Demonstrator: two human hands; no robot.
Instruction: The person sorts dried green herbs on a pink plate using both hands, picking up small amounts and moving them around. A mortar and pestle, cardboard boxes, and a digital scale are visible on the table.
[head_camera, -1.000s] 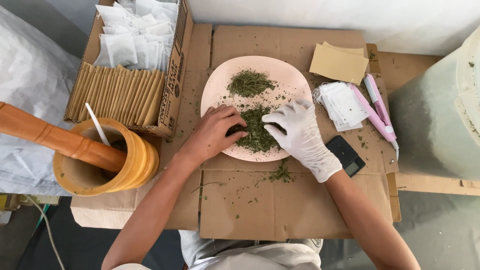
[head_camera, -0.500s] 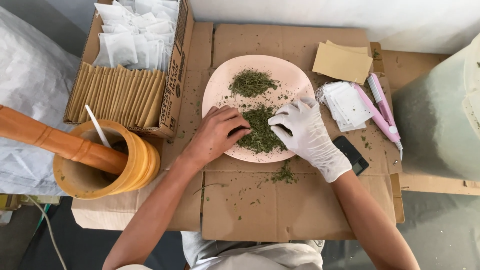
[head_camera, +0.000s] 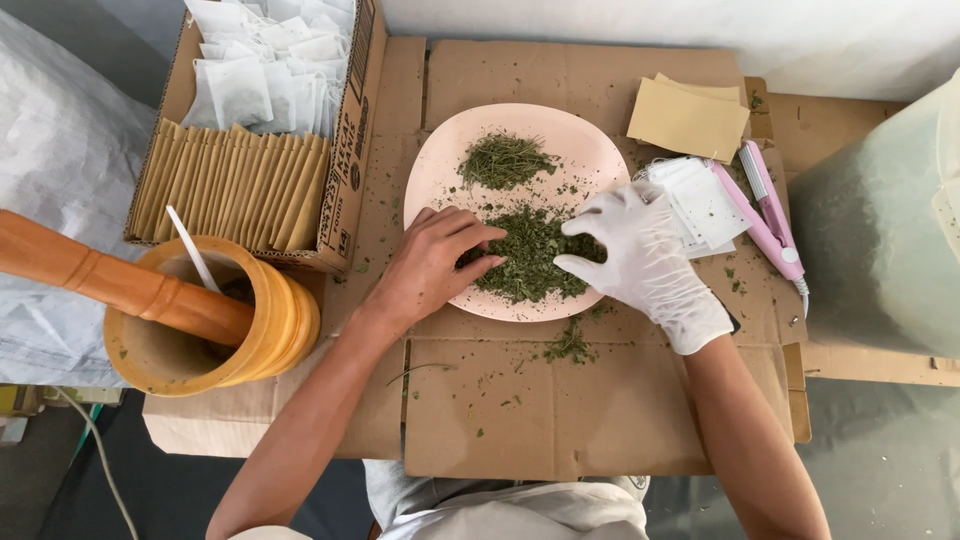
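on the herb pile (head_camera: 530, 265), curled fingers (head_camera: 470, 245)

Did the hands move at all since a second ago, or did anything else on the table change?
Barely. The left hand and the gloved right hand shifted only slightly, both working the nearer pile of green herbs on the pink plate. Nothing was clearly picked up or let go. The far herb pile, wooden mortar, pestle and box of sachets stayed put.
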